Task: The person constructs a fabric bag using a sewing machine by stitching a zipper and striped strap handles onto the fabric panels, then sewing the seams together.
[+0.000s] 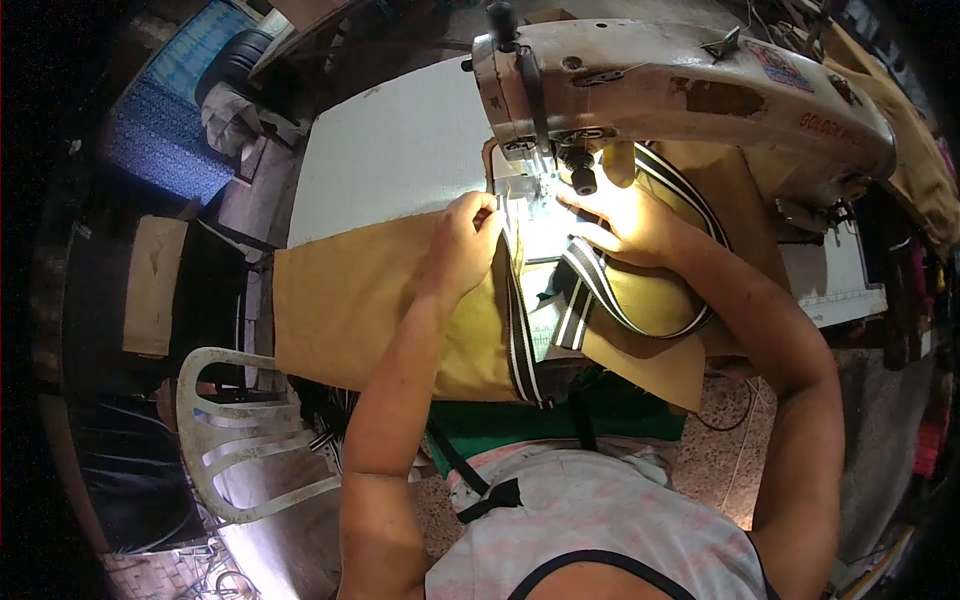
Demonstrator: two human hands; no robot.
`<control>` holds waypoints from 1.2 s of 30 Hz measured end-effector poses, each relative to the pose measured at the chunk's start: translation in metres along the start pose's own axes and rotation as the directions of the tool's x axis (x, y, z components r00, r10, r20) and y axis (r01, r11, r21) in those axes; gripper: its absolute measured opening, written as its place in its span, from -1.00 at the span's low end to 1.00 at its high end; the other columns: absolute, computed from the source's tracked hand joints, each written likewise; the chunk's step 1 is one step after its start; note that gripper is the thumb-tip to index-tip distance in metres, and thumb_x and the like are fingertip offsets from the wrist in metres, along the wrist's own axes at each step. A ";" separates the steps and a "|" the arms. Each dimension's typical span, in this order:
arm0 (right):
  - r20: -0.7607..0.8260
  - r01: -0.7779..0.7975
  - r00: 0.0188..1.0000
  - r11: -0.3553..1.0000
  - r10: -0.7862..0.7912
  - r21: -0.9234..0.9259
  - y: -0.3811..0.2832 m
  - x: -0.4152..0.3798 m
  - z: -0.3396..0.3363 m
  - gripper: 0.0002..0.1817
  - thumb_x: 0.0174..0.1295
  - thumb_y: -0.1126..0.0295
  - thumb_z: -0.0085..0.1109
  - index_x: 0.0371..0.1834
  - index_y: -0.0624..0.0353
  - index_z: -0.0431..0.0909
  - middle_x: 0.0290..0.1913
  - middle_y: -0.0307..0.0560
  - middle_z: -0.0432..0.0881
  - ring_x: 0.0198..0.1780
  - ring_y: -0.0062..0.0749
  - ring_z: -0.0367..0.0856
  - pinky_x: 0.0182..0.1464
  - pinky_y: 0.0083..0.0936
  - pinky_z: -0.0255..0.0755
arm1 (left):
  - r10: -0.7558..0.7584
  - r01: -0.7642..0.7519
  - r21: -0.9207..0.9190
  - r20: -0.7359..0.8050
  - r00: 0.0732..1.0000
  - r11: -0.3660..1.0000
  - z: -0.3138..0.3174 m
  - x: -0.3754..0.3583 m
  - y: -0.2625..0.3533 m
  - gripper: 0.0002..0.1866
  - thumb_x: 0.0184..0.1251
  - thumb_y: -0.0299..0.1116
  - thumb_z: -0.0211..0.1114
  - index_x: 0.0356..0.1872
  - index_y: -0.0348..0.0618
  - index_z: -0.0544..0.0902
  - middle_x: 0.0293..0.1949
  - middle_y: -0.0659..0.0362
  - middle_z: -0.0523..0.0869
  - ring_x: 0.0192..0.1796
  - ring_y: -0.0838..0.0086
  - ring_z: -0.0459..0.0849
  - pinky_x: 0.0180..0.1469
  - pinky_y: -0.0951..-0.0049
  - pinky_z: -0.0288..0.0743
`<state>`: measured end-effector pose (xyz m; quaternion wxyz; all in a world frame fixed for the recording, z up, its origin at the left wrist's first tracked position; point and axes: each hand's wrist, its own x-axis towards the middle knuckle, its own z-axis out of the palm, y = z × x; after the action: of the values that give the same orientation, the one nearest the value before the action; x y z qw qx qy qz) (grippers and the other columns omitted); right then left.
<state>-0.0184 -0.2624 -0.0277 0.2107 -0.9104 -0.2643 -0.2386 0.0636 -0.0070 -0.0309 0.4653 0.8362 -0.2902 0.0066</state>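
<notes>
A sewing machine (640, 75) stands over the work, its lamp glaring on the needle area. Tan fabric (360, 300) spreads across the machine bed and hangs over the front edge. Along that fabric runs a black-and-white striped strap (517, 325), leading up to the presser foot (541, 186). My left hand (466, 240) is closed at the strap's left edge, just left of the foot, finger and thumb pinched together. My right hand (630, 222) lies with fingers stretched out to the right of the needle, beside a looped length of striped strap (620, 300). Glare hides its fingertips' exact contact.
The white table top (400, 150) extends to the left of the machine. A white plastic chair (225, 440) stands at the left front. Green cloth (520, 425) lies across the lap. Blue patterned cloth (165, 150) is at the far left.
</notes>
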 end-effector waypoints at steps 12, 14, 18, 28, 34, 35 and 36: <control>-0.016 -0.027 1.000 1.000 0.027 -0.001 -0.004 0.004 0.000 -0.60 0.30 0.13 0.33 -0.08 0.28 0.56 0.02 0.22 0.53 0.11 0.19 0.52 0.16 -0.01 0.46 | 0.091 -0.089 0.053 -0.043 0.995 0.995 0.004 -0.006 0.006 -0.90 0.32 -0.49 0.31 -0.23 -0.28 0.60 -0.21 -0.01 0.71 -0.09 0.07 0.66 -0.01 0.17 0.54; -0.044 -0.011 0.999 1.000 0.010 -0.017 -0.003 0.004 0.001 -0.61 0.30 0.15 0.33 -0.08 0.29 0.55 0.03 0.22 0.53 0.12 0.19 0.52 0.17 0.00 0.45 | 0.188 -0.184 0.069 -0.060 0.980 0.980 0.005 -0.006 0.001 -0.89 0.32 -0.49 0.31 -0.22 -0.29 0.59 -0.16 -0.03 0.72 -0.05 0.06 0.67 0.03 0.17 0.55; -0.011 -0.004 1.000 0.999 0.004 -0.052 -0.005 0.003 -0.003 -0.63 0.32 0.19 0.31 -0.06 0.29 0.57 0.07 0.23 0.53 0.13 0.19 0.52 0.20 -0.01 0.43 | 0.157 -0.154 0.065 -0.051 0.986 0.986 0.005 -0.006 0.003 -0.89 0.32 -0.49 0.31 -0.24 -0.31 0.60 -0.14 -0.03 0.73 -0.02 0.05 0.67 0.06 0.16 0.55; 0.210 -0.101 0.976 0.969 0.054 0.224 -0.006 -0.005 -0.012 -0.61 0.40 0.23 0.18 0.21 0.13 0.67 0.29 0.08 0.62 0.15 0.07 0.62 0.23 -0.14 0.44 | 0.251 -0.233 0.188 -0.081 0.965 0.954 0.011 -0.008 0.003 -0.87 0.27 -0.43 0.37 -0.22 -0.24 0.68 -0.11 0.07 0.74 -0.01 0.10 0.67 0.06 0.14 0.51; 0.195 -0.032 0.981 0.982 -0.005 0.187 -0.006 -0.003 -0.018 -0.64 0.40 0.25 0.18 0.17 0.14 0.69 0.31 0.05 0.62 0.11 0.08 0.64 0.18 -0.12 0.48 | 0.351 -0.320 0.291 -0.059 0.935 0.902 0.012 -0.010 0.008 -0.81 0.18 -0.43 0.42 -0.19 -0.21 0.71 -0.13 0.11 0.71 -0.03 0.12 0.65 0.05 0.11 0.49; 0.197 -0.032 0.980 0.982 -0.005 0.186 -0.004 -0.004 -0.019 -0.64 0.40 0.25 0.18 0.17 0.14 0.69 0.31 0.05 0.62 0.11 0.08 0.64 0.18 -0.12 0.48 | 0.405 -0.369 0.336 -0.043 0.913 0.867 0.012 -0.010 0.008 -0.78 0.15 -0.43 0.43 -0.17 -0.22 0.72 -0.15 0.10 0.70 -0.04 0.12 0.65 0.06 0.12 0.48; 0.187 -0.011 0.982 0.979 -0.028 0.203 -0.001 -0.005 -0.018 -0.65 0.40 0.25 0.18 0.15 0.15 0.71 0.31 0.05 0.63 0.09 0.08 0.64 0.18 -0.12 0.48 | 0.416 -0.380 0.346 -0.033 0.909 0.858 0.012 -0.010 0.009 -0.74 0.14 -0.39 0.43 -0.14 -0.23 0.71 -0.12 0.11 0.69 -0.03 0.13 0.64 0.06 0.11 0.48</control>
<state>-0.0291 -0.2725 -0.0161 0.2753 -0.9015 -0.3100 -0.1240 0.0481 -0.0153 -0.0335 0.3208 0.8228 -0.4262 0.1959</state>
